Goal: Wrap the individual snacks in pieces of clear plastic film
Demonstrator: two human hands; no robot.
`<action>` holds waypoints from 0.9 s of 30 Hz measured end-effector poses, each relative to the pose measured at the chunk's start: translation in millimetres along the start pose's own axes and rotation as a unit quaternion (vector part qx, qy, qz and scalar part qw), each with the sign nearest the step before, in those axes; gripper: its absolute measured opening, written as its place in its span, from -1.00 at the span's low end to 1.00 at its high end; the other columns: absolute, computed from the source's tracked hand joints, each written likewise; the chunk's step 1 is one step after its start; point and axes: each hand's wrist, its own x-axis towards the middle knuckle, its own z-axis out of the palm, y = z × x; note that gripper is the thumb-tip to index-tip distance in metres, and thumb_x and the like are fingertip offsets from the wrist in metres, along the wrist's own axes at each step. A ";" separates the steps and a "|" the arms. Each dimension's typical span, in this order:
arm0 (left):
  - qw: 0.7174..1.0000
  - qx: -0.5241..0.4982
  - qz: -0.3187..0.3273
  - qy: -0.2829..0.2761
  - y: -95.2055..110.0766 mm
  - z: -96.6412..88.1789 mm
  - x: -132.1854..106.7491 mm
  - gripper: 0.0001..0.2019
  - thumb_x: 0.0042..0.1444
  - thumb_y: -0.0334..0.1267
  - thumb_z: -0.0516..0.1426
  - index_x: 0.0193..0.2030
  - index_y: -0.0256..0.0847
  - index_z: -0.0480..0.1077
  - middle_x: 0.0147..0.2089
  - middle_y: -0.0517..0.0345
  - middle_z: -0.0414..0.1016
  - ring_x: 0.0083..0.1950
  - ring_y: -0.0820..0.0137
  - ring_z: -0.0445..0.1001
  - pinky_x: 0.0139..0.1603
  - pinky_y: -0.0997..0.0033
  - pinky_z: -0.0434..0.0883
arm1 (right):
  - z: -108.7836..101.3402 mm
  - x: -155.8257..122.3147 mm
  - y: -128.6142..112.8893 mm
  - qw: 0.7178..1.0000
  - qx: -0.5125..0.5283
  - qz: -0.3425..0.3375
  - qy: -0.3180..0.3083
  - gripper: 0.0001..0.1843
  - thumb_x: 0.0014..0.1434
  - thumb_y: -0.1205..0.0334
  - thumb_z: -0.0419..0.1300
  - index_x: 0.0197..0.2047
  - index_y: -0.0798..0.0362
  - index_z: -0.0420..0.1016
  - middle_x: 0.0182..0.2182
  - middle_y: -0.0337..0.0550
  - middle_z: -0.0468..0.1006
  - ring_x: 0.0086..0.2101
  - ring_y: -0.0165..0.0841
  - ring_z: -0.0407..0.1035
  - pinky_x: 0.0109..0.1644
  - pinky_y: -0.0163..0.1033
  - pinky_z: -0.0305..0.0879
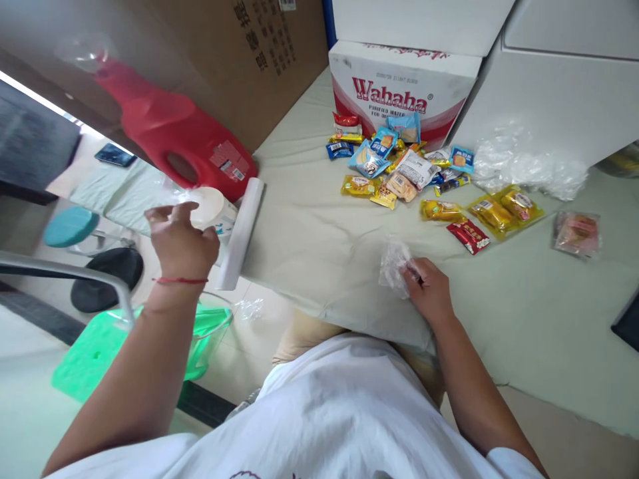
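Observation:
My left hand [182,239], a red string at its wrist, hovers beside a white paper tub [212,205] with its fingers apart. Blurry clear plastic shows just beyond those fingertips; I cannot tell whether they touch it. Right of the tub a white roll [240,233] lies slanted near the table edge. My right hand [430,289] pinches a crumpled clear plastic bag [396,268] low over the table; something dark shows by the fingertips. Farther back are a pile of wrapped snacks [384,156], a red snack packet [468,236] and yellow packets [506,209].
A large red jug [180,133] stands behind the tub, against a cardboard box [210,60]. A Wahaha carton [399,93] backs the snacks. Clear plastic bags [529,163] are heaped at right, near a pinkish packet [578,234]. A green bin [200,339] stands below the table.

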 end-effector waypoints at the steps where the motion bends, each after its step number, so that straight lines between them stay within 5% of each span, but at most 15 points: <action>1: 0.999 -0.004 0.028 0.031 13.0 -5.8 -15.4 -0.58 -0.09 -0.36 0.18 0.00 -0.16 0.44 0.11 -0.20 0.41 0.28 -0.02 0.32 0.28 -0.03 0.35 | -0.3 -0.5 -1.9 1.000 0.005 0.011 0.013 -0.76 0.39 0.07 0.12 -0.20 0.00 0.55 -0.29 -0.13 0.58 -0.30 -0.31 0.45 -0.14 -0.22 0.36; 2: 0.997 -0.019 0.049 0.056 28.1 -8.9 -33.0 -0.62 -0.06 -0.33 0.19 -0.03 -0.16 0.45 0.17 -0.23 0.38 0.28 -0.02 0.33 0.23 0.00 0.38 | -0.4 -0.9 -4.0 1.000 0.010 0.021 0.022 -0.76 0.38 0.06 0.14 -0.19 0.00 0.55 -0.28 -0.13 0.58 -0.30 -0.31 0.45 -0.14 -0.22 0.37; 4: 0.991 -0.109 0.063 0.048 63.6 -4.0 -70.8 -0.87 0.07 -0.23 0.19 -0.22 -0.12 0.43 -0.06 -0.09 0.47 0.05 0.08 0.44 0.08 0.11 0.42 | 0.4 -1.1 -8.8 0.999 0.016 0.035 0.031 -0.76 0.37 0.05 0.15 -0.16 -0.01 0.56 -0.27 -0.13 0.59 -0.30 -0.31 0.46 -0.14 -0.22 0.38; 6: 0.961 -0.258 0.024 -0.101 103.6 15.4 -104.7 -0.85 0.21 -0.09 0.15 -0.28 -0.09 0.40 -0.29 0.09 0.44 -0.28 0.26 0.42 -0.19 0.27 0.41 | 2.1 -0.2 -14.5 0.999 0.013 0.039 0.034 -0.76 0.36 0.04 0.16 -0.12 -0.01 0.57 -0.25 -0.13 0.59 -0.32 -0.32 0.45 -0.16 -0.22 0.39; 8: 0.893 -0.361 -0.006 -0.270 142.7 43.9 -127.7 -0.77 0.28 0.00 0.12 -0.28 -0.08 0.41 -0.36 0.14 0.45 -0.32 0.32 0.41 -0.22 0.33 0.39 | 4.1 1.6 -20.6 0.999 0.007 0.030 0.030 -0.73 0.35 0.04 0.18 -0.04 -0.01 0.58 -0.23 -0.12 0.59 -0.36 -0.34 0.43 -0.18 -0.22 0.40; 11: 0.837 -0.426 -0.062 -0.337 186.3 85.1 -138.7 -0.77 0.20 -0.03 0.21 -0.35 -0.12 0.41 -0.41 0.19 0.43 -0.33 0.36 0.39 -0.24 0.39 0.37 | 4.8 3.9 -26.1 0.999 0.036 0.010 0.002 -0.72 0.32 0.03 0.21 -0.01 -0.03 0.61 -0.18 -0.11 0.60 -0.41 -0.37 0.39 -0.23 -0.22 0.40; 14: 0.797 -0.492 -0.079 -0.341 200.4 106.3 -133.4 -0.80 0.13 -0.13 0.24 -0.41 -0.16 0.40 -0.39 0.21 0.41 -0.31 0.42 0.35 -0.21 0.44 0.35 | 0.0 4.3 -21.3 0.992 0.115 0.045 0.022 -0.75 0.33 0.02 0.21 -0.14 -0.04 0.65 -0.18 -0.10 0.62 -0.29 -0.33 0.46 -0.19 -0.22 0.39; 17: 0.758 -0.537 -0.130 -0.347 192.6 108.5 -126.7 -0.79 0.12 -0.09 0.25 -0.37 -0.16 0.38 -0.37 0.23 0.39 -0.32 0.44 0.32 -0.25 0.46 0.35 | -8.1 2.7 -8.6 0.963 0.196 0.153 0.106 -0.72 0.29 -0.01 0.25 -0.19 0.01 0.64 -0.27 -0.14 0.62 -0.30 -0.34 0.44 -0.22 -0.25 0.35; 20: 0.774 -0.501 -0.168 -0.348 184.9 105.7 -124.1 -0.69 0.18 0.05 0.20 -0.35 -0.13 0.32 -0.41 0.23 0.35 -0.37 0.42 0.32 -0.32 0.44 0.31 | -13.4 1.0 0.4 0.937 0.228 0.223 0.143 -0.65 0.26 -0.08 0.26 -0.19 0.06 0.60 -0.40 -0.22 0.56 -0.43 -0.40 0.33 -0.33 -0.30 0.26; 23: 0.836 -0.401 -0.133 -0.350 190.5 107.3 -124.8 -0.64 0.15 0.11 0.25 -0.33 -0.13 0.33 -0.38 0.19 0.39 -0.34 0.35 0.36 -0.30 0.39 0.27 | -12.0 2.2 -0.9 0.952 0.185 0.209 0.127 -0.58 0.28 -0.14 0.22 -0.14 0.07 0.58 -0.35 -0.19 0.57 -0.46 -0.42 0.27 -0.36 -0.30 0.22; 27: 0.881 -0.298 -0.017 -0.366 205.0 114.8 -124.9 -0.78 0.01 -0.21 0.36 -0.46 -0.15 0.39 -0.39 0.16 0.40 -0.33 0.34 0.32 -0.28 0.36 0.23 | -4.0 9.9 -7.5 0.980 0.078 0.164 0.085 -0.44 0.15 -0.19 0.34 0.06 0.05 0.57 -0.13 -0.09 0.61 -0.48 -0.44 0.24 -0.32 -0.24 0.27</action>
